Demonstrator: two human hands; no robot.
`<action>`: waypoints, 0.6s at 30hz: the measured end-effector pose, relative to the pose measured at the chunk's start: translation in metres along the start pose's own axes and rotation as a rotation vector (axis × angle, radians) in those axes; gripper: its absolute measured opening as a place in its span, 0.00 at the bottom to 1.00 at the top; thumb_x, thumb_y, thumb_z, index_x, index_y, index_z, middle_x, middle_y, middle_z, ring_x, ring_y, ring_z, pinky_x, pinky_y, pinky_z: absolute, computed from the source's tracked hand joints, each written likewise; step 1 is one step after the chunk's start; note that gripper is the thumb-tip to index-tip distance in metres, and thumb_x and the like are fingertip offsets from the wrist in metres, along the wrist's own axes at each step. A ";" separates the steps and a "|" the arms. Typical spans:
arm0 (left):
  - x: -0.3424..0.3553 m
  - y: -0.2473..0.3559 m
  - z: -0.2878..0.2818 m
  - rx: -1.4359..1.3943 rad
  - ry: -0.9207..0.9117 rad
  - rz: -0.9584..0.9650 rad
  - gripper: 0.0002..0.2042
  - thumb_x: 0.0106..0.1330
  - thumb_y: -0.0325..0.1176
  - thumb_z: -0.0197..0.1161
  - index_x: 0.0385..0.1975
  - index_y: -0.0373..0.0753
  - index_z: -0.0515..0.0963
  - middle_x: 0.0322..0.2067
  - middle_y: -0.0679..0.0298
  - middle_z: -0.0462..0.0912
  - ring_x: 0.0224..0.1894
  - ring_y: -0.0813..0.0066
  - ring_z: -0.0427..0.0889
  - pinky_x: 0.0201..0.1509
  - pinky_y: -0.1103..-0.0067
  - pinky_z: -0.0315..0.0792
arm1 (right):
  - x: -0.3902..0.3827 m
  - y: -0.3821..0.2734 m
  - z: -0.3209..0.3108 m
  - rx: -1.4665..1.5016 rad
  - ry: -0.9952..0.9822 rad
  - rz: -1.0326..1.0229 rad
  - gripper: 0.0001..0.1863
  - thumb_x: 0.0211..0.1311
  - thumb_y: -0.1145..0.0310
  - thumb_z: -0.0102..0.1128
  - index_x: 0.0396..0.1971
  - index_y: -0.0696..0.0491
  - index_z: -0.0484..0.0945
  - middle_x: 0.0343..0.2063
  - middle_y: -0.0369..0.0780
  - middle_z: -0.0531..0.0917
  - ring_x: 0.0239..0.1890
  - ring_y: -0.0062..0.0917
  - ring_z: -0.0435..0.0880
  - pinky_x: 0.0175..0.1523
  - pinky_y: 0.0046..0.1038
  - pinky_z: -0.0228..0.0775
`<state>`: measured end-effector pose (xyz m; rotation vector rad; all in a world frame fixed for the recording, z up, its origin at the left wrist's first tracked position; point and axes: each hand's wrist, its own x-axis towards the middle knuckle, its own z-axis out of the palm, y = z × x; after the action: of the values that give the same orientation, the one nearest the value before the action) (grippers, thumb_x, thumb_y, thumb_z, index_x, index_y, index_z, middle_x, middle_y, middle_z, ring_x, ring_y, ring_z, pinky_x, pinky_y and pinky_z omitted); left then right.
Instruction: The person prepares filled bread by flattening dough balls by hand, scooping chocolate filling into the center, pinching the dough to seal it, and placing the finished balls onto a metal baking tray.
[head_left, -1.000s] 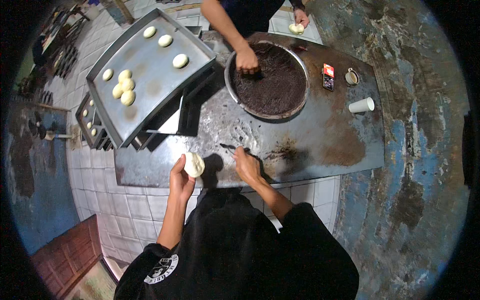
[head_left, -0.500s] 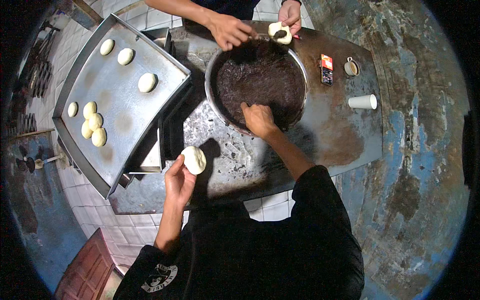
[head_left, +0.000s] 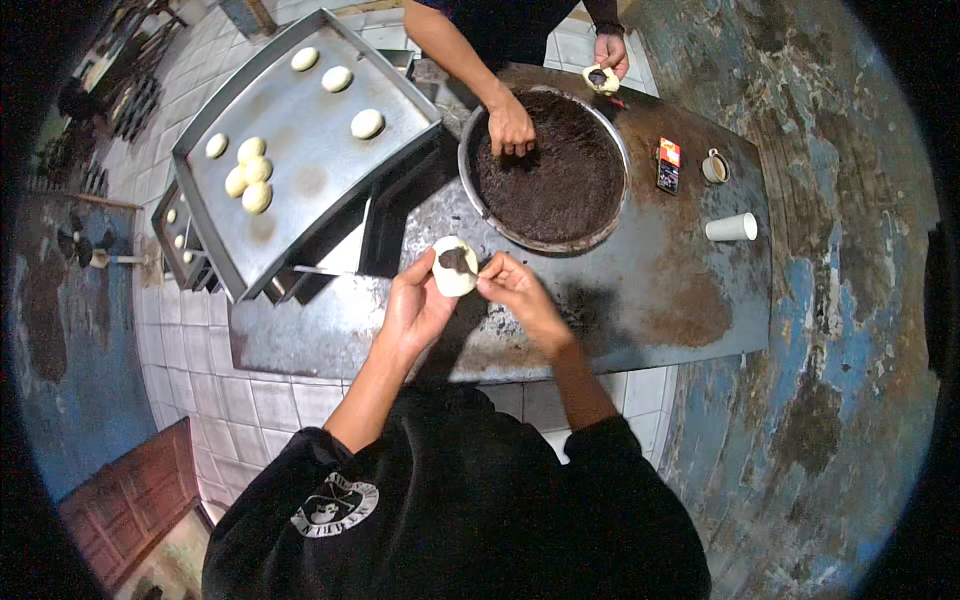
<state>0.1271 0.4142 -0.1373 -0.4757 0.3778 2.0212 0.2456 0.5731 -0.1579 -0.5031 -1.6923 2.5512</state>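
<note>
My left hand (head_left: 418, 305) holds a flattened round of pale dough (head_left: 455, 284) above the near part of the table. On the dough lies a dab of dark brown filling (head_left: 455, 261). At the dough's right edge is my right hand (head_left: 515, 292), its fingers pinched together. Something thin seems to run from those fingers to the filling, too small to name. Beyond both hands stands a wide metal basin (head_left: 625, 190) of dark crumbly filling (head_left: 555, 185).
Opposite me, a co-worker's hand (head_left: 511, 128) reaches into the basin; the other (head_left: 612, 55) holds filled dough. At left, a metal tray (head_left: 300, 150) carries several dough balls, with more trays beneath. A red-and-black pack (head_left: 668, 165), coffee cup (head_left: 715, 168) and tipped white cup (head_left: 732, 228) are at right.
My right hand has left the basin and come to the dough, which now bears filling. My left hand has moved right relative to the table. The co-worker's hand has gone into the basin.
</note>
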 end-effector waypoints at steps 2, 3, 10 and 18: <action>-0.015 -0.010 -0.006 -0.026 -0.007 0.033 0.17 0.81 0.37 0.49 0.56 0.30 0.73 0.52 0.52 0.83 0.56 0.60 0.82 0.67 0.63 0.74 | -0.028 0.036 0.010 -0.032 0.056 -0.024 0.07 0.70 0.71 0.63 0.34 0.50 0.73 0.32 0.27 0.75 0.37 0.12 0.71 0.46 0.21 0.62; -0.026 -0.011 -0.007 -0.049 -0.009 0.058 0.17 0.81 0.37 0.48 0.56 0.30 0.73 0.52 0.52 0.83 0.56 0.60 0.82 0.67 0.64 0.74 | -0.046 0.050 0.014 -0.033 0.093 0.019 0.09 0.68 0.68 0.65 0.32 0.51 0.73 0.33 0.30 0.76 0.39 0.14 0.73 0.49 0.22 0.64; -0.094 -0.012 -0.040 -0.059 -0.119 0.189 0.16 0.81 0.36 0.48 0.56 0.30 0.73 0.53 0.50 0.82 0.57 0.58 0.82 0.68 0.63 0.73 | -0.094 0.085 0.041 0.531 0.022 0.083 0.07 0.73 0.72 0.54 0.32 0.50 0.68 0.27 0.30 0.66 0.28 0.16 0.64 0.36 0.19 0.57; -0.155 -0.023 -0.050 0.025 -0.149 0.281 0.17 0.81 0.37 0.47 0.56 0.30 0.73 0.54 0.51 0.82 0.57 0.59 0.82 0.69 0.63 0.72 | -0.084 0.174 0.043 0.020 -0.092 0.048 0.08 0.73 0.65 0.59 0.33 0.51 0.74 0.26 0.30 0.74 0.30 0.17 0.70 0.38 0.23 0.61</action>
<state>0.2242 0.2841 -0.1079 -0.2652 0.3954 2.3041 0.3376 0.4468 -0.2792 -0.4361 -1.7018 2.6613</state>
